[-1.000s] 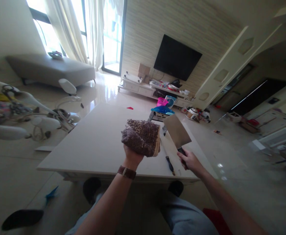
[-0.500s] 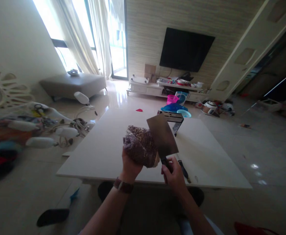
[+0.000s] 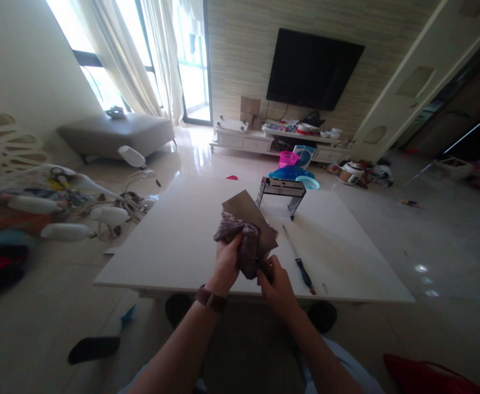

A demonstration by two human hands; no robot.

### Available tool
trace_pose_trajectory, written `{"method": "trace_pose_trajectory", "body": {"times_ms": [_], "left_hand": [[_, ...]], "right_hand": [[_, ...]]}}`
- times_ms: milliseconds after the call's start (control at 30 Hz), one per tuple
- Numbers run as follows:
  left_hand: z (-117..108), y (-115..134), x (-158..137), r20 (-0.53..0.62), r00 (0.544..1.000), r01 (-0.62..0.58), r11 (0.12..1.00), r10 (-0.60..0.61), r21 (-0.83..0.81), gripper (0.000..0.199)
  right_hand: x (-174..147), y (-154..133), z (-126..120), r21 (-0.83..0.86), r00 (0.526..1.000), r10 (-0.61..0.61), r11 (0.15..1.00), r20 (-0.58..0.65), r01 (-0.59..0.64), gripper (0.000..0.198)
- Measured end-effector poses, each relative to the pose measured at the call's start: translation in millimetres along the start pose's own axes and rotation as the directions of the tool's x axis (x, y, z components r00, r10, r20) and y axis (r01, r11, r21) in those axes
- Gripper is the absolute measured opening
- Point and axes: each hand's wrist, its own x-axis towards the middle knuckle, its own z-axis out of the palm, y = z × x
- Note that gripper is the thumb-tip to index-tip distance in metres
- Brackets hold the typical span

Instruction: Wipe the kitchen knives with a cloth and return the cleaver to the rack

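Observation:
My left hand [image 3: 226,264], with a brown watch on its wrist, grips a fuzzy purple-brown cloth [image 3: 248,249]. The cloth is folded over the near edge of a cleaver [image 3: 250,216], whose broad grey blade points up and to the left. My right hand [image 3: 276,282] is closed round the cleaver's handle, which is mostly hidden by the fingers. Both hands are above the near edge of the white table [image 3: 157,246]. On the tabletop to the right lies a sharpening steel or screwdriver-like tool [image 3: 302,272] with a dark handle and a thin shaft.
A black and silver bracket-shaped device [image 3: 283,189] stands towards the table's far side. A small red piece [image 3: 232,177] lies at the far edge. Beyond are a light-blue basket [image 3: 307,182] and a pink basket [image 3: 289,158]. A lamp with white shades [image 3: 110,215] sits left of the table.
The cleaver has swung left and now lies against the cloth, which my left hand has folded over the blade. My right hand has shifted slightly left, keeping the handle.

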Motion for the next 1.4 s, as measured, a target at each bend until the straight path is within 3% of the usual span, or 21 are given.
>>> {"method": "trace_pose_trajectory", "body": {"times_ms": [167, 367, 533, 833, 1033, 1200, 1400], "left_hand": [[-6.1, 13.5, 8.9, -0.009, 0.996, -0.086, 0.996, 0.086, -0.039, 0.038], [-25.5, 36.1, 34.4, -0.079, 0.974, -0.219, 0.972, 0.213, -0.082, 0.034], [-34.9, 42.7, 46.8, -0.105, 0.96, -0.27, 0.957, 0.259, -0.106, 0.031], [-25.2, 23.8, 33.0, -0.052, 0.984, -0.175, 0.984, 0.173, -0.042, 0.032], [-19.7, 6.6, 16.7, 0.03, 1.0, -0.004, 0.994, 0.001, 0.105, 0.032], [-14.6, -8.7, -2.4, 0.161, 0.982, 0.063, 0.969, -0.103, 0.241, 0.036], [-11.9, -17.9, -3.3, 0.077, 0.994, 0.053, 0.975, -0.071, 0.216, 0.032]], "right_hand": [[1.5, 0.5, -1.9, -0.153, 0.999, 0.006, 0.988, 0.048, 0.002, 0.025], [1.2, 5.9, -1.0, -0.27, 0.988, -0.019, 0.961, 0.153, 0.06, 0.02], [1.1, 3.5, 2.3, -0.399, 0.998, -0.009, 0.916, 0.055, 0.03, 0.018], [3.8, 3.8, -7.5, -0.343, 0.981, -0.114, 0.938, -0.158, 0.053, 0.019], [12.0, 9.0, -21.2, -0.41, 0.96, -0.188, 0.908, -0.208, 0.089, 0.013], [15.2, 11.5, -25.2, -0.382, 0.953, -0.232, 0.913, -0.192, 0.146, 0.014], [14.1, 13.1, -29.7, -0.432, 0.951, -0.29, 0.875, -0.106, 0.219, 0.011]]}}
